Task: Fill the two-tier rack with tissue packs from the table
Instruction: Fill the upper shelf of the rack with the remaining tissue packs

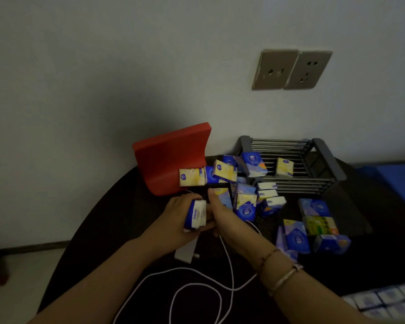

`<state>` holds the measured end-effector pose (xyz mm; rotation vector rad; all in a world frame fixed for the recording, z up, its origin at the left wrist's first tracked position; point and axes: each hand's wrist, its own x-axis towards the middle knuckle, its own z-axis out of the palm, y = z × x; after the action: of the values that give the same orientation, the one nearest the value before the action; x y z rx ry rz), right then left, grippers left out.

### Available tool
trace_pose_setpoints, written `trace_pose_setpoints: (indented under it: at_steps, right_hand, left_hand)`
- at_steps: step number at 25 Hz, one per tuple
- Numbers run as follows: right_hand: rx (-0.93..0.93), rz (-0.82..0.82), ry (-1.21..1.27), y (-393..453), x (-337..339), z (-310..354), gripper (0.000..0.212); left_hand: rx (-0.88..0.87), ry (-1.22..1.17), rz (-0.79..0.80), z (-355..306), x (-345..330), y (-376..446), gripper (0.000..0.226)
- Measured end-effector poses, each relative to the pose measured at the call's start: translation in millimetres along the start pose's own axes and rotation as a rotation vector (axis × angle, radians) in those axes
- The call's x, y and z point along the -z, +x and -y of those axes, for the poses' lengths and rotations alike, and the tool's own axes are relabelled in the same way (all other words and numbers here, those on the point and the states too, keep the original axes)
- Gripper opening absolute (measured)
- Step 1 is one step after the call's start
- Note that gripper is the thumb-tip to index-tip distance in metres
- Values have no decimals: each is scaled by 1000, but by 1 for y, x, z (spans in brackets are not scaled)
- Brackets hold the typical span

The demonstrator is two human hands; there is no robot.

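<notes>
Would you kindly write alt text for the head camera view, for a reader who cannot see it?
A person's left hand grips a blue and white tissue pack over a dark table, with the right hand beside it. More packs lie scattered before a metal rack holding a yellow pack. A white cable loops nearby.

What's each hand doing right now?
Left hand: holding a tissue pack.
Right hand: beside that pack; its grip cannot be told.

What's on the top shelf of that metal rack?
On the rack's top shelf stand a yellow pack and a blue pack. The lower shelf is mostly hidden.
</notes>
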<state>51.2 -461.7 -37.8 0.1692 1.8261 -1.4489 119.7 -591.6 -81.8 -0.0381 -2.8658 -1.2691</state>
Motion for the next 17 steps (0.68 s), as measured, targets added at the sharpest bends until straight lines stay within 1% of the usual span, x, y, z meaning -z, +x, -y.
trace_pose_setpoints:
  at_steps: [1, 2, 3, 4, 5, 6, 7, 10, 12, 15, 17]
  right_hand:
    - [28, -5, -18, 0, 1, -4, 43]
    - [120, -54, -129, 8, 5, -12, 38]
    - [246, -155, -359, 16, 12, -19, 33]
    - [368, -280, -687, 28, 22, -27, 30]
    - [435, -381, -996, 38, 30, -34, 36]
    - [439, -442, -1197, 48, 34, -40, 45]
    - [417, -479, -1323, 56, 37, -45, 50]
    - [428, -573, -1471, 66, 28, -50, 51]
    - [445, -583, -1519, 73, 24, -55, 52]
    - [557, -593, -1465, 69, 25, -54, 46]
    - [557, -555, -1417, 61, 25, -50, 39]
  left_hand:
    - [39, -23, -7, 3, 0, 0, 57]
    - [83, -53, -10, 7, 1, 0, 54]
    - [120, -84, -10, 10, 2, 0, 52]
    - [145, -114, -17, 13, 3, 0, 52]
    - [165, -144, -30, 15, 4, 0, 52]
    - [179, -173, -52, 16, 4, 0, 51]
    - [192, -199, -72, 17, 5, -1, 50]
    - [220, -263, -94, 20, 4, -3, 50]
    - [223, -275, -106, 23, 2, -6, 51]
    - [225, -291, -135, 19, 2, -13, 55]
    - [221, -289, -149, 11, 6, -19, 59]
